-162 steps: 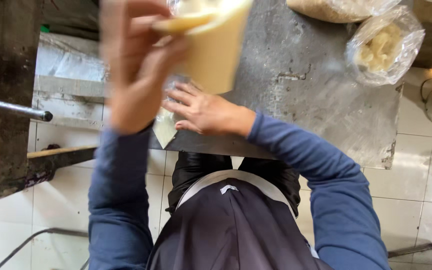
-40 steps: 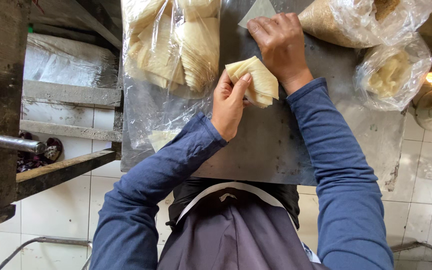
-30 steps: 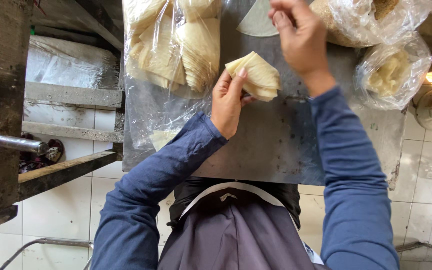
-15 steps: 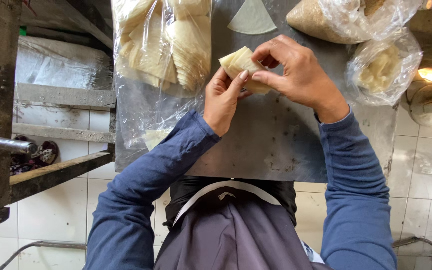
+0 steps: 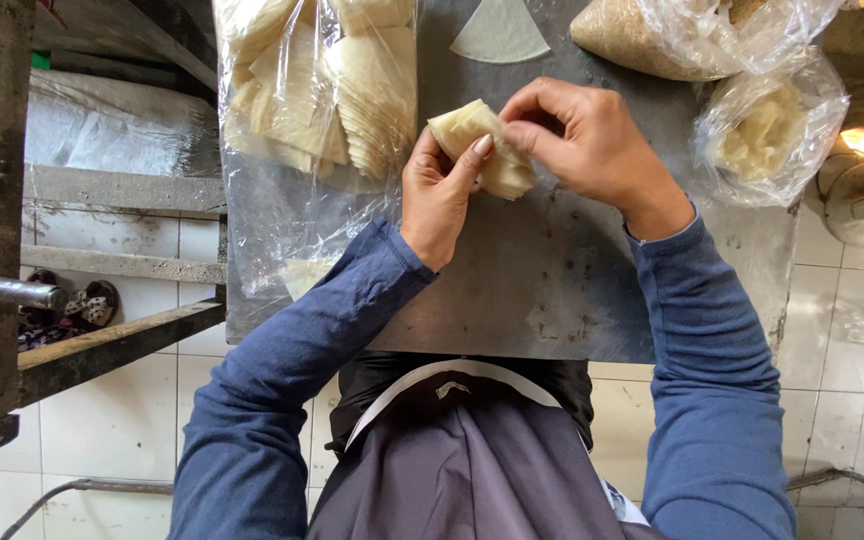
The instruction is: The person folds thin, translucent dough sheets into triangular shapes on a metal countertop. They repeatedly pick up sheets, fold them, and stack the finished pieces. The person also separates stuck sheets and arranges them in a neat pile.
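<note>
A folded pale pastry wrapper [image 5: 472, 135] is held above the grey metal table [image 5: 552, 290]. My left hand [image 5: 439, 195] grips it from below, thumb against its side. My right hand [image 5: 592, 140] pinches its right edge with the fingertips. Both arms wear blue sleeves. A single fan-shaped wrapper sheet [image 5: 500, 32] lies flat on the table just beyond my hands.
A clear plastic bag of stacked wrapper sheets [image 5: 317, 90] lies at the left of the table. A bag of brownish filling [image 5: 652, 35] and a bag of pale pieces [image 5: 762, 130] sit at the right. White tiled floor below; a dark wooden bench [image 5: 102, 345] stands left.
My right hand came back from the far sheet on the table and now pinches the folded wrapper that my left hand kept holding.
</note>
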